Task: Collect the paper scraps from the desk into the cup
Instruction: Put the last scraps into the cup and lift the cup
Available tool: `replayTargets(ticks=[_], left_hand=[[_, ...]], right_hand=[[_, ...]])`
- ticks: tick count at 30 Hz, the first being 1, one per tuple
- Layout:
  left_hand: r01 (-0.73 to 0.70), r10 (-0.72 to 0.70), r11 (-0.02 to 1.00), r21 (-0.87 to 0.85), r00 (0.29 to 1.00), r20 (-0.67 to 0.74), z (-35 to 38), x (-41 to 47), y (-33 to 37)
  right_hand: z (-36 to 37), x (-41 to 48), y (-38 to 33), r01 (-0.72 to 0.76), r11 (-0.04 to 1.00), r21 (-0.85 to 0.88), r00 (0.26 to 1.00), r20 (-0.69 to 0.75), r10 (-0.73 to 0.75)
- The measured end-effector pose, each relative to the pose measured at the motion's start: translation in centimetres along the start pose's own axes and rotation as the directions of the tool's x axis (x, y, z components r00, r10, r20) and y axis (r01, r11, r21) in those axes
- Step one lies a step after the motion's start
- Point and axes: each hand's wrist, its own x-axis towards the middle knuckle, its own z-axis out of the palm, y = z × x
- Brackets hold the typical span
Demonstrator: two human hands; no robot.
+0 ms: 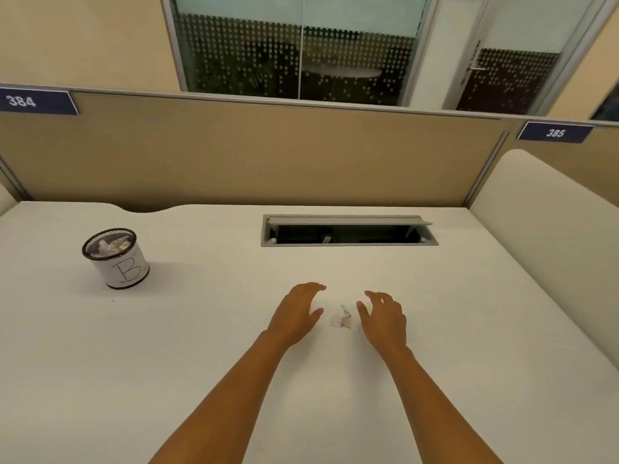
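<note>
head view: left hand [296, 313], right hand [385, 318] flank paper scraps [341, 320], each grip spread, empty (cup [115, 262] well left).

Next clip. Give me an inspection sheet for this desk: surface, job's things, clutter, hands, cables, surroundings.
Surface: pale desk, with an open cable hatch at its far side.
Job's things: small heap of paper scraps on the desk between the hands; mesh cup marked B at the far left, upright, with scraps inside.
Clutter: nothing seen.
Hands: left hand and right hand open, flanking the scraps, neither holding any.
Cables: nothing seen; the hatch interior is too dark to tell.
Surroundings: tan partition with labels 384 and 385; frosted glass wall behind.
</note>
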Motion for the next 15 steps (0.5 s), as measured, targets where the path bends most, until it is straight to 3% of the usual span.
replayTargets(ticks=[4, 8, 12, 15], left_hand=[[-0.053, 0.047, 0.998, 0.045, 0.988, 0.145, 3.0, 1.0, 1.7], [-0.045, 0.026, 0.996, 0.074, 0.969, 0.244, 4.8, 1.7, 2.2], [-0.054, 0.039, 0.995, 0.084, 0.985, 0.171, 5.2, 2.1, 2.3], [0.013, -0.018, 0.999, 0.051, 0.995, 0.093, 5.0, 2.0, 2.6]], right_hand=[[0.9, -0.8, 2.4, -0.015, 1.0, 0.009, 0.992, 0.121, 0.014], [1.6, -1.7, 3.3, 0.077, 0.997, -0.011, 0.989, 0.13, -0.075], [2.1, -2.4, 3.7, 0.236, 0.967, 0.101, 0.968, 0.067, -0.243], [2.2, -2.6, 3.8, 0.262, 0.964, 0.035, 0.965, -0.035, -0.261]])
